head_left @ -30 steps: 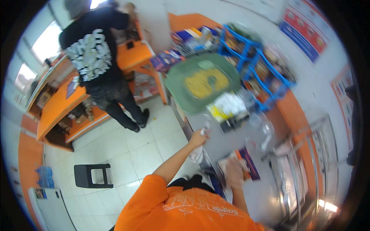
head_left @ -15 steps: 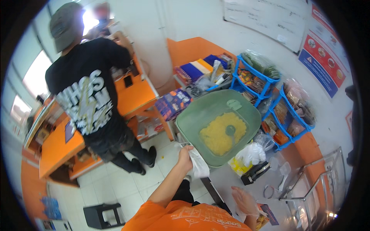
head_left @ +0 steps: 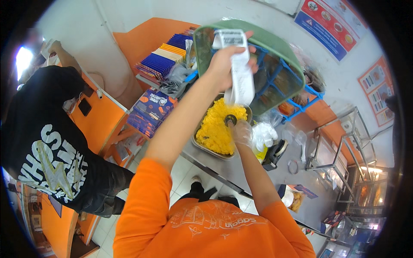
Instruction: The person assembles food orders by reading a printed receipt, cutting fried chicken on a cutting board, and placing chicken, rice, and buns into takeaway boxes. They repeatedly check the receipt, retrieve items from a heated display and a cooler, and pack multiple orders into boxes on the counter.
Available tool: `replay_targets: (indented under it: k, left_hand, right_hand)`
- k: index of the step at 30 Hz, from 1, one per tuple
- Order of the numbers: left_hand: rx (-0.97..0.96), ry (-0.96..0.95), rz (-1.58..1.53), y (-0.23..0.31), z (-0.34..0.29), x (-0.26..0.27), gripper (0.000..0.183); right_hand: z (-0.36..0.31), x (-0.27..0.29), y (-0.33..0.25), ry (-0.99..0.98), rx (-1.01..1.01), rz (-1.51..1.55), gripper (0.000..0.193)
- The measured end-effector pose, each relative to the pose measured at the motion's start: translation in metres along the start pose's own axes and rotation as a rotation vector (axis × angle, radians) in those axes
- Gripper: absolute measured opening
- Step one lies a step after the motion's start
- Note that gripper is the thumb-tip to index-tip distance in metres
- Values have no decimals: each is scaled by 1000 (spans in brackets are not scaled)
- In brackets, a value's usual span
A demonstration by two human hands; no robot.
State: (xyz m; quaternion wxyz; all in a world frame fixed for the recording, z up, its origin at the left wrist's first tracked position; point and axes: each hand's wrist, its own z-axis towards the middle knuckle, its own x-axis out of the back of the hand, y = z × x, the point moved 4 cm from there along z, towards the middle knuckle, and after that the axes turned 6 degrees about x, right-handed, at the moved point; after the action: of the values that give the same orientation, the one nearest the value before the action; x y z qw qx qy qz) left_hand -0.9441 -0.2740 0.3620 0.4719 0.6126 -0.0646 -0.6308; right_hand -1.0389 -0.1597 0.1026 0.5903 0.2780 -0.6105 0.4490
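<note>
My left hand (head_left: 228, 64) is raised in front of a green mesh food cover (head_left: 282, 56), its fingers closed on a long white paper receipt (head_left: 241, 81). The cover stands tilted up behind the hand; whether the fingers also grip its rim I cannot tell. Beneath it, a metal tray (head_left: 198, 138) holds a heap of yellow rice (head_left: 217, 127). My right hand (head_left: 242, 132), in a clear plastic glove, is closed at the tray's right side around the handle of a dark round-headed ladle (head_left: 230, 119), which rests on the rice.
Right of the tray are a white plastic bag (head_left: 263, 135), a black tape dispenser (head_left: 275, 155) and a metal rack (head_left: 340, 155). Blue tiered baskets (head_left: 303, 101) stand behind. Printed boxes (head_left: 150, 107) are stacked at left. A person in black (head_left: 51, 142) stands by the orange counter (head_left: 92, 122).
The green cover has come off the rice tray and is tilted up. My left hand has risen with the receipt. My right hand has moved from the table onto the ladle.
</note>
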Motion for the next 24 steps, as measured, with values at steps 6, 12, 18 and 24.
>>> replay_targets:
  k: [6,12,18,24]
  left_hand:
    - [-21,-170,-182,21,-51,22,67]
    - [53,-141,-123,39,-35,26,70]
    - [59,-225,-267,40,-14,26,67]
    - [49,-174,-301,38,0,32,58]
  right_hand:
    - [7,-16,-10,-178,45,-108,36]
    - [13,1,-16,15,-96,193,58]
    - [0,-25,-49,-272,13,120,69]
    - [7,-43,-28,-195,-15,221,61]
